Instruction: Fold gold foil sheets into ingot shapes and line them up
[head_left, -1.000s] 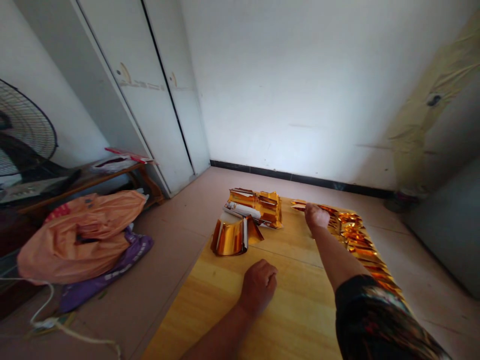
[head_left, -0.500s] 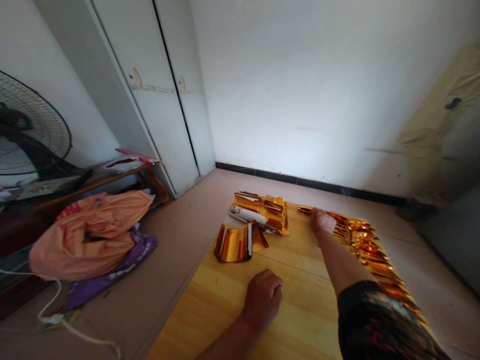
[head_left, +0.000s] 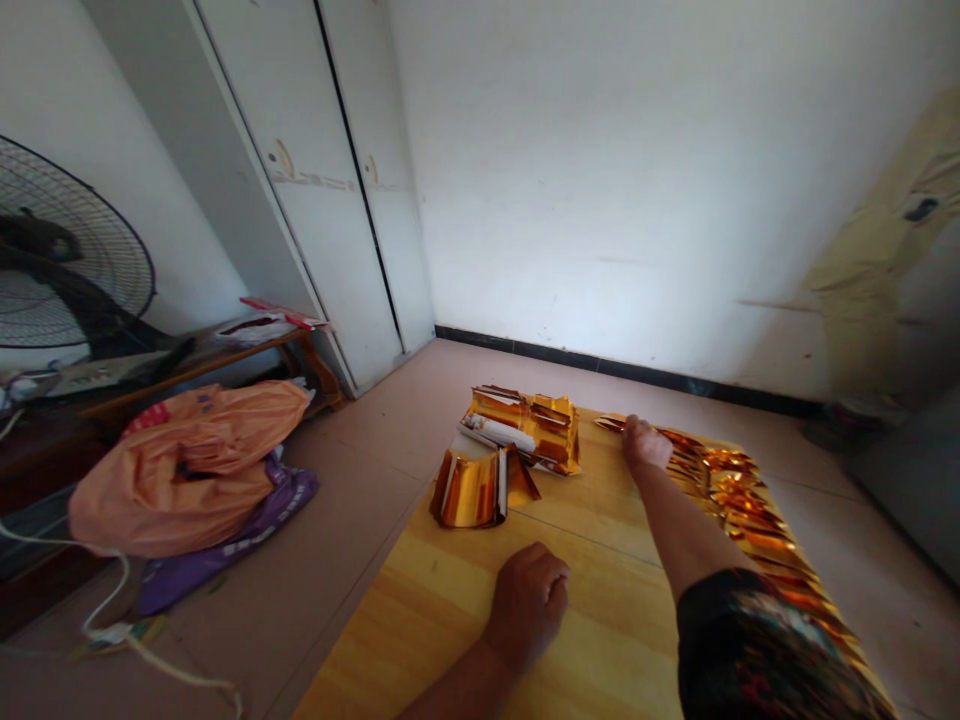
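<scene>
My left hand [head_left: 527,605] rests closed in a loose fist on the wooden table [head_left: 420,600], and nothing shows in its fingers. At the far right part of the table, my right hand [head_left: 646,447] is closed at the end of a row of folded gold foil papers [head_left: 750,505]. A pointed piece of gold foil paper [head_left: 611,422] sticks out to the left of its fingers. Left of that hand lies a stack of curled gold foil sheets [head_left: 555,425] with white backs. A smaller curved bundle of foil sheets [head_left: 471,490] stands nearer to me.
A white wall [head_left: 600,180] and a tall cabinet [head_left: 300,200] stand beyond the table. To the left are a black fan [head_left: 75,250], a low wooden bench [head_left: 300,350], an orange plastic bag [head_left: 187,470], a purple bag [head_left: 232,555] and a white cable [head_left: 112,600] on the floor.
My view has turned very slightly to the left. Both hands and the foil keep the same places on the table.
</scene>
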